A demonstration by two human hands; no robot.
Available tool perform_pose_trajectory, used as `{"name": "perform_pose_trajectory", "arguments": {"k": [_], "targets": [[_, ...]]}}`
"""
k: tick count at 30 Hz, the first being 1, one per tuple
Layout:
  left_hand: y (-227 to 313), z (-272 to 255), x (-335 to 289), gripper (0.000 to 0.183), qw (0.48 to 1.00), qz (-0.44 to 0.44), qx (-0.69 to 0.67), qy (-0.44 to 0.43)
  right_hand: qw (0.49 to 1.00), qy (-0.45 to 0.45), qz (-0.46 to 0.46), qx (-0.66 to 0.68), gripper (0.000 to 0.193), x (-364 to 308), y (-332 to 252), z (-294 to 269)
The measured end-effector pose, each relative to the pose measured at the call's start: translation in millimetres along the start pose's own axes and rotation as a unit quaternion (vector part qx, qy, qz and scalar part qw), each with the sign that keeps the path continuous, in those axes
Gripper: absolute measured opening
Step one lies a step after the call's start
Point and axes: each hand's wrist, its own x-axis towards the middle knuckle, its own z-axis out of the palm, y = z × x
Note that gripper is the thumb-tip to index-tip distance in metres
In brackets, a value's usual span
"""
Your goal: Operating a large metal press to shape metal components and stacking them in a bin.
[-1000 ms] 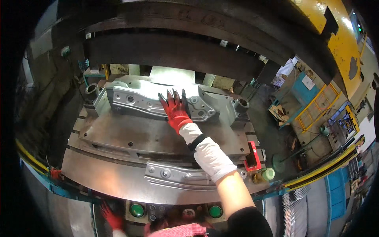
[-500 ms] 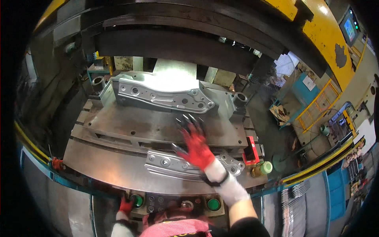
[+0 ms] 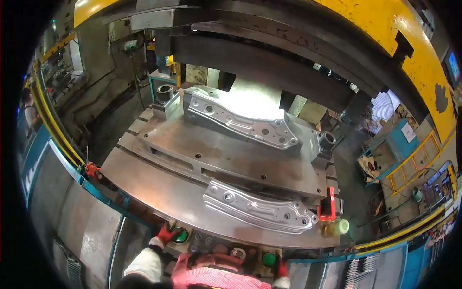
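Observation:
My left hand (image 3: 166, 234), in a red glove with a white sleeve, rests at the left green push button (image 3: 180, 235) of the control panel, its fingers apart. My right hand (image 3: 282, 269), also red-gloved, is beside the right green button (image 3: 269, 260); its fingers are mostly hidden. A long stamped metal bracket (image 3: 245, 126) with several holes sits on the die (image 3: 231, 156) inside the press. A second bracket of similar shape (image 3: 262, 208) lies on the front ledge of the press table (image 3: 159, 185), apart from both hands.
A dark upper press block (image 3: 269, 62) hangs above the die. Guide posts (image 3: 164, 92) stand at the die's back corners. To the right are a red frame-like object (image 3: 328, 204) and a bottle with a pale green cap (image 3: 342, 226). Yellow rails (image 3: 55, 125) run along the left side.
My right hand has drawn back from above the front bracket to the right green button. My left hand stays at the left button. The view has turned left.

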Motion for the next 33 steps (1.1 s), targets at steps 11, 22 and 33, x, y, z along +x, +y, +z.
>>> {"name": "perform_pose_trajectory", "arguments": {"k": [11, 22, 33], "targets": [[48, -1, -24, 0.132, 0.994, -0.088, 0.07, -0.016, 0.962, -0.221, 0.131, -0.096, 0.076, -39, -149, 15], [20, 8, -1, 0.136, 0.998, -0.061, 0.023, 0.003, 0.982, -0.109, 0.041, -0.151, 0.123, 13, -25, 18], [38, 6, -14, 0.132, 0.991, -0.086, 0.092, 0.042, 0.96, -0.05, 0.029, -0.273, 0.115, -17, -81, 34]]}}
